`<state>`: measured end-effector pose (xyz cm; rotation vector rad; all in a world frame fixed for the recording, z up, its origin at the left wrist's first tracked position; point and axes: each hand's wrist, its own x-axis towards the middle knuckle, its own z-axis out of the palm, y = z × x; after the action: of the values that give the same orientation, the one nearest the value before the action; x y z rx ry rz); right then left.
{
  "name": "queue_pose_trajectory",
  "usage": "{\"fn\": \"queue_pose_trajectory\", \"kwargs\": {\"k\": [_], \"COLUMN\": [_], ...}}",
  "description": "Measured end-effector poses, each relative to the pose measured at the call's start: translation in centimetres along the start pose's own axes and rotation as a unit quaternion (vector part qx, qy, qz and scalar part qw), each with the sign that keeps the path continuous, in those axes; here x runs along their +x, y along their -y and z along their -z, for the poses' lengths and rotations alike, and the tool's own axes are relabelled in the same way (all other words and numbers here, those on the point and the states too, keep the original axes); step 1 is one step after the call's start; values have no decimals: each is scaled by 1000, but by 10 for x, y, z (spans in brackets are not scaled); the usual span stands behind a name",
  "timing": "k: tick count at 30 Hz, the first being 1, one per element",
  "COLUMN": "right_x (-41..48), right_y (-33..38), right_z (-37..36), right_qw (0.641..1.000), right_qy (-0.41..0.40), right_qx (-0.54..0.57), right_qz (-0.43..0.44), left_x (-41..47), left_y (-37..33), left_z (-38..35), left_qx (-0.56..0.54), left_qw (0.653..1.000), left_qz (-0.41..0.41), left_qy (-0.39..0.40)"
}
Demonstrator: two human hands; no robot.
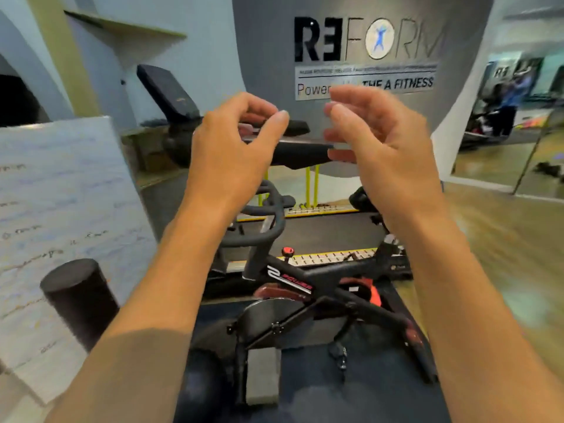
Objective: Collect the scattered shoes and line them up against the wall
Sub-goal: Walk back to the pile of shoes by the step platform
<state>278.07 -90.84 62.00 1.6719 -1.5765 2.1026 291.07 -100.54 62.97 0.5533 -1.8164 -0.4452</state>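
Note:
Both my hands are raised in front of me at chest height, facing each other with a gap between them. My left hand [232,138] has loosely curled fingers and holds nothing. My right hand [378,132] is the same, fingers relaxed and empty. A dark shape that may be a shoe [549,170] lies on the wooden floor at the far right, in or near the mirror; it is too blurred to be sure. No other shoe shows clearly.
An exercise bike [293,288] on a dark mat stands right below my arms. Behind it is a treadmill [329,233] and the grey wall with a logo [366,41]. A black foam roller [79,300] leans by a whiteboard [61,209] at left. Wooden floor [503,254] stretches to the right.

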Motion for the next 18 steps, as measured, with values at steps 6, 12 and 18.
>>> {"fn": "queue_pose_trajectory", "kwargs": {"k": [6,12,18], "right_x": [-32,-61,-74], "right_y": [-5,2,-9], "right_z": [180,371,515], "right_qw": [991,967,936], "right_qy": [-75,-150,-225], "right_qx": [-108,-204,-267], "right_qz": [-15,-22,-43], "left_x": [-23,-64,-74], "left_y": [-115,-240,-347], "left_z": [-149,-310,-437], "left_qx": [-131,-271,-335], "left_qw": [990,954,919], "left_qz": [-21,-29,-83], "left_qy": [47,125,191]}}
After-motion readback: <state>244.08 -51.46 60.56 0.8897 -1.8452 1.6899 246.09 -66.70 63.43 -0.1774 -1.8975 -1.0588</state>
